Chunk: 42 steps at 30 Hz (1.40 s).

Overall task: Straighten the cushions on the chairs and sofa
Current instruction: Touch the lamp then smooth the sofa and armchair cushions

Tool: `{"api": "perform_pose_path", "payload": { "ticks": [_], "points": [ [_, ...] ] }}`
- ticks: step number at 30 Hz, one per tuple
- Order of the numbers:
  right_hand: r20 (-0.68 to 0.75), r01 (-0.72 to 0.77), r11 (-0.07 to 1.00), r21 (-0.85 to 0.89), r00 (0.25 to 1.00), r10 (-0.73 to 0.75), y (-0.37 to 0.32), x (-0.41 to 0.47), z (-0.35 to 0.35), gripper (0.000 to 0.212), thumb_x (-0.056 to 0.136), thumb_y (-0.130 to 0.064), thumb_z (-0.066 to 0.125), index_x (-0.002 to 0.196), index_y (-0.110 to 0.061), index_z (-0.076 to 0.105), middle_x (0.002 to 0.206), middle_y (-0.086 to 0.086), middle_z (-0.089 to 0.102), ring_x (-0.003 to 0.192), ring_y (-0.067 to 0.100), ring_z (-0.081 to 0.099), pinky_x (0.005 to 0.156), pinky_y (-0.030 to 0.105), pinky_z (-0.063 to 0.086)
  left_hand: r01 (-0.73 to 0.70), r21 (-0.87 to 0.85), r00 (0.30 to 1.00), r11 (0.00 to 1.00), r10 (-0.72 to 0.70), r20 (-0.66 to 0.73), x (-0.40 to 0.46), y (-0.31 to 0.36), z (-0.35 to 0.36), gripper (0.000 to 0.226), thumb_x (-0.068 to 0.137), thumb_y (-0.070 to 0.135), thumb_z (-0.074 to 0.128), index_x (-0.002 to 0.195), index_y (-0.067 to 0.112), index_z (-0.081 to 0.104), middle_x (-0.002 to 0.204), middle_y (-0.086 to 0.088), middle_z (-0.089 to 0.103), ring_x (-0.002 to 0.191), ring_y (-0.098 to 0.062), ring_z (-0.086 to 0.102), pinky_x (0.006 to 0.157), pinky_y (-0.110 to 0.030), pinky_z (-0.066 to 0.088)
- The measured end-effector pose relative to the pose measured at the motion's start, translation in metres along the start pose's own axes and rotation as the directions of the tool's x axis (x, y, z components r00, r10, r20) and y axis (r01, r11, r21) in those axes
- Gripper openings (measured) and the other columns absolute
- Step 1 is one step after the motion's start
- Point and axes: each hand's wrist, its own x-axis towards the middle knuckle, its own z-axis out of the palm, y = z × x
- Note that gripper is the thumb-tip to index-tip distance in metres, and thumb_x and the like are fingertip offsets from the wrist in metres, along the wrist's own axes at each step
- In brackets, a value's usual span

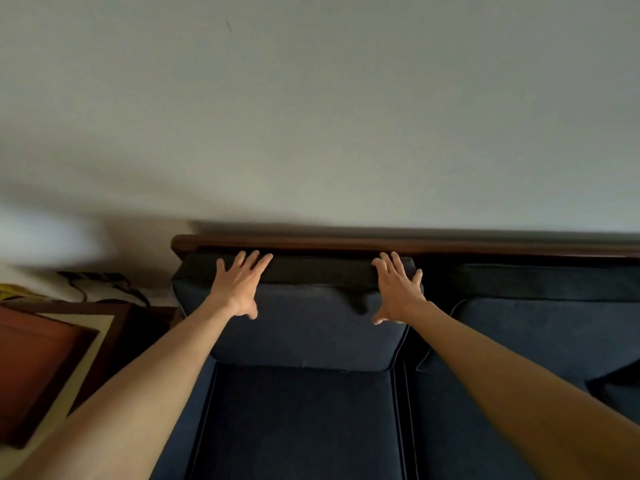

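Observation:
A dark blue back cushion [308,327] leans upright against the sofa's wooden back rail [346,242]. My left hand [240,285] lies flat on its upper left corner, fingers spread. My right hand [398,289] lies flat on its upper right corner, fingers spread too. Neither hand grips anything. Below the back cushion is a dark blue seat cushion [301,420]. A second back cushion [547,327] stands to the right, and a second seat cushion [450,427] lies under my right forearm.
A white wall [311,116] rises behind the sofa. Left of the sofa stands a reddish wooden side table [41,368] with a pale border. Dark cables [100,282] lie behind it. A dark pillow corner [620,386] shows at the right edge.

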Motion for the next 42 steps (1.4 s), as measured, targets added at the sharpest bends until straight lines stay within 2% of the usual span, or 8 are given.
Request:
{"api": "perform_pose_path", "payload": {
  "ticks": [2, 5, 8, 11, 23, 31, 38, 42],
  "points": [
    [-0.029, -0.006, 1.000, 0.000, 1.000, 0.006, -0.003, 0.001, 0.001, 0.112, 0.058, -0.036, 0.093, 0.142, -0.016, 0.022, 0.155, 0.005, 0.016, 0.150, 0.031, 0.004, 0.111, 0.072, 0.020, 0.008, 0.005, 0.999, 1.000, -0.008, -0.032, 0.005, -0.003, 0.008, 0.137, 0.057, 0.035, 0.091, 0.155, 0.028, -0.005, 0.162, -0.004, 0.010, 0.150, -0.030, 0.006, 0.114, -0.065, 0.011],
    [-0.081, -0.008, 0.993, -0.116, 0.997, -0.002, -0.002, -0.006, 0.002, 0.115, 0.054, -0.043, 0.092, 0.142, -0.020, 0.021, 0.139, 0.001, 0.032, 0.136, 0.030, 0.028, 0.102, 0.064, 0.037, -0.006, 0.053, 0.993, 0.999, 0.012, -0.118, 0.001, 0.000, 0.012, 0.124, 0.051, 0.037, 0.091, 0.151, 0.020, 0.019, 0.149, -0.002, 0.033, 0.141, -0.025, 0.029, 0.115, -0.062, 0.017],
    [-0.118, 0.003, 0.976, -0.219, 0.993, -0.030, 0.002, -0.018, 0.004, 0.118, 0.054, -0.055, 0.087, 0.146, -0.019, 0.022, 0.138, 0.000, 0.035, 0.130, 0.029, 0.032, 0.096, 0.060, 0.041, -0.022, 0.080, 0.980, 0.997, 0.038, -0.196, -0.015, 0.002, 0.016, 0.106, 0.051, 0.034, 0.085, 0.143, 0.019, 0.034, 0.136, 0.004, 0.045, 0.126, -0.019, 0.044, 0.104, -0.055, 0.030],
    [-0.123, 0.009, 0.970, -0.242, 0.992, -0.040, 0.009, -0.026, 0.000, 0.116, 0.055, -0.058, 0.084, 0.148, -0.020, 0.024, 0.139, -0.001, 0.034, 0.129, 0.029, 0.031, 0.093, 0.057, 0.043, -0.043, 0.097, 0.962, 0.994, 0.068, -0.263, -0.019, 0.001, 0.009, 0.098, 0.051, 0.033, 0.080, 0.139, 0.022, 0.038, 0.127, 0.008, 0.049, 0.115, -0.016, 0.049, 0.091, -0.046, 0.032],
    [-0.119, 0.015, 0.971, -0.238, 0.992, -0.044, 0.005, -0.012, 0.008, 0.124, 0.061, -0.053, 0.084, 0.153, -0.016, 0.010, 0.149, 0.008, 0.023, 0.137, 0.034, 0.025, 0.095, 0.054, 0.045, -0.010, 0.087, 0.989, 0.996, 0.022, -0.143, -0.004, -0.003, 0.014, 0.120, 0.047, 0.040, 0.087, 0.147, 0.022, 0.023, 0.142, -0.002, 0.031, 0.131, -0.023, 0.037, 0.102, -0.052, 0.032],
    [-0.069, -0.001, 0.970, -0.244, 0.997, -0.017, 0.001, -0.006, 0.006, 0.130, 0.072, -0.048, 0.082, 0.155, -0.010, -0.011, 0.163, 0.013, 0.006, 0.151, 0.036, 0.002, 0.113, 0.061, 0.026, 0.006, -0.030, 0.997, 1.000, -0.008, -0.074, 0.002, -0.004, 0.014, 0.132, 0.062, 0.032, 0.089, 0.155, 0.025, -0.005, 0.162, -0.008, 0.008, 0.151, -0.026, 0.002, 0.117, -0.058, 0.012],
    [-0.025, 0.012, 0.963, -0.268, 1.000, -0.019, -0.015, -0.017, -0.008, 0.125, 0.076, -0.049, 0.079, 0.156, -0.010, -0.009, 0.165, 0.014, 0.000, 0.152, 0.037, -0.002, 0.116, 0.063, 0.015, 0.003, -0.091, 0.996, 0.996, -0.011, -0.094, -0.015, -0.004, 0.006, 0.112, 0.078, 0.037, 0.078, 0.156, 0.023, -0.002, 0.164, -0.006, 0.003, 0.151, -0.025, 0.000, 0.119, -0.057, 0.011],
    [-0.058, 0.078, 0.975, -0.206, 0.994, -0.092, -0.041, -0.033, -0.028, 0.112, 0.075, -0.056, 0.073, 0.156, -0.015, 0.008, 0.163, 0.012, 0.011, 0.151, 0.035, 0.007, 0.117, 0.062, 0.017, -0.013, -0.178, 0.994, 0.984, -0.008, -0.114, -0.038, 0.002, -0.013, 0.104, 0.080, 0.038, 0.076, 0.156, 0.023, 0.006, 0.162, -0.006, 0.012, 0.150, -0.024, 0.007, 0.118, -0.055, 0.016]
  ]
}}
